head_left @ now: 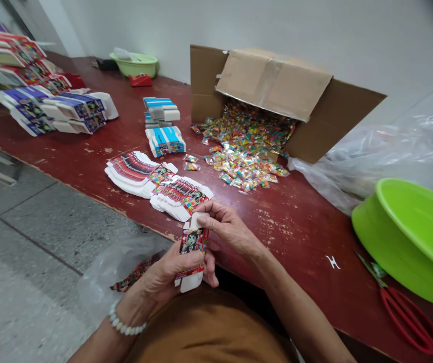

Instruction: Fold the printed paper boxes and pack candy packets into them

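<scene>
Printed carton (193, 244) pinched between two hands at the near desk edge

The carton stands almost upright, tilted slightly, just above the near edge of the desk (299, 242), with a portrait on its red face and white flaps sticking out at the top and bottom. The left hand (165, 275), a white beaded bracelet (123, 323) on its wrist, grips the carton from the near side: the thumb lies across the printed face, and the left fingers (210, 276) curl round behind it. The right hand (227, 229) comes in from the right, its right fingers (202, 207) close together and pressed on the top white flap. Both hands are clamped on the carton, with no gap between them and the card.

A clear plastic bag (112, 272) with printed card inside lies just left of the left hand. Stacks of flat red cartons (180, 199) sit just beyond the hands, and blue-and-white cartons (165, 141) stand farther off. To the far right, a cardboard box (272, 85) lies on its side, spilling colourful wrapped packets (246, 161) onto the desk. A green plastic basin (405, 242) and red-handled scissors (409, 320) rest at the near right
</scene>
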Tool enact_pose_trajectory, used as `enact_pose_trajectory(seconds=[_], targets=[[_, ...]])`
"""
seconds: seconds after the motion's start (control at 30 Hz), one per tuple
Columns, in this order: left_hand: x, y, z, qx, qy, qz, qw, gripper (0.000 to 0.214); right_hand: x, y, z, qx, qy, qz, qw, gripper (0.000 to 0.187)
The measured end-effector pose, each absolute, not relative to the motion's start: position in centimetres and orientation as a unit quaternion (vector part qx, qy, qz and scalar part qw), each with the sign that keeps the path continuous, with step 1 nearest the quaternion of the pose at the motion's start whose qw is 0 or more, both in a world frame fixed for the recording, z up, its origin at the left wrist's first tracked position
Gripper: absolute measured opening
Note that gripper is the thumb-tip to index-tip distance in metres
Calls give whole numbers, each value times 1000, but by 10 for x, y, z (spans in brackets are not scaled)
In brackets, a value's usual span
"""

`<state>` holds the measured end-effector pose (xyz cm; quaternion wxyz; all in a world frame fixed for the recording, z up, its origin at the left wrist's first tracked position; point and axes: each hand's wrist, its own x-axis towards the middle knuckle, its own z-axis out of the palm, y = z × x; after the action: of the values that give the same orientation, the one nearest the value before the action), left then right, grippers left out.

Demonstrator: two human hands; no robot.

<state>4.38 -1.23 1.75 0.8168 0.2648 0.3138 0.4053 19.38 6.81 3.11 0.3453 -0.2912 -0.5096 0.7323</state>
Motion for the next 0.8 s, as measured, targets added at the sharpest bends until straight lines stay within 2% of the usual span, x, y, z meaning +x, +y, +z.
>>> enact_pose_trajectory(seconds=[0.3,0.4,0.5,0.67,0.8], targets=[[42,-10,22,320,418,467,711,31,198,50,30,-241,-450,789,343,57],[45,-8,23,303,440,493,687,32,193,43,25,-251,-452,796,314,40],[44,-6,22,316,478,502,648,32,186,42,22,-312,-458,748,365,30],[39,-10,24,340,510,563,555,55,185,48,26,-386,-504,647,421,24],[40,-18,27,358,520,590,504,74,184,47,24,-389,-491,633,455,43]])
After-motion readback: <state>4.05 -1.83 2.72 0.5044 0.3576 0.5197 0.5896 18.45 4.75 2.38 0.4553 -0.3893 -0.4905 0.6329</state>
